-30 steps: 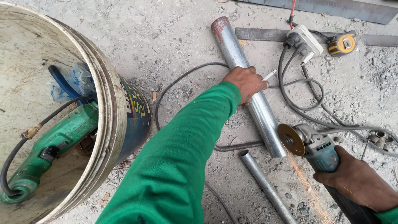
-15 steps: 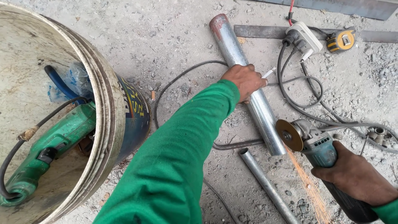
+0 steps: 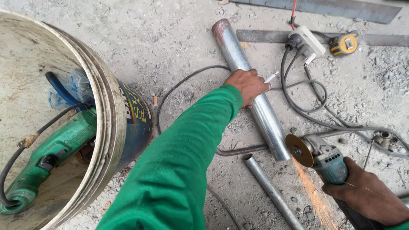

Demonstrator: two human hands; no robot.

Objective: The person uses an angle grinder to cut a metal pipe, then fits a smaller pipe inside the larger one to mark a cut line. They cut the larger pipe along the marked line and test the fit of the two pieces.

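My left hand (image 3: 248,85), in a green sleeve, presses down on a long galvanised steel pipe (image 3: 264,115) lying on the concrete ground, with a white marker between its fingers. My right hand (image 3: 368,196) grips a teal angle grinder (image 3: 328,162) at the lower right. The grinder's disc (image 3: 298,150) touches the near end of the pipe, and orange sparks spray down toward the bottom edge.
A large dirty bucket (image 3: 106,106) at left holds a green power drill (image 3: 51,157). A thinner pipe (image 3: 272,191) lies below the cut. A power strip (image 3: 309,40), a yellow tape measure (image 3: 344,44), flat steel bars (image 3: 324,6) and black cables (image 3: 306,102) lie at the back right.
The grinder disc has come against the end of the pipe and sparks now fly. My left hand stays on the pipe.
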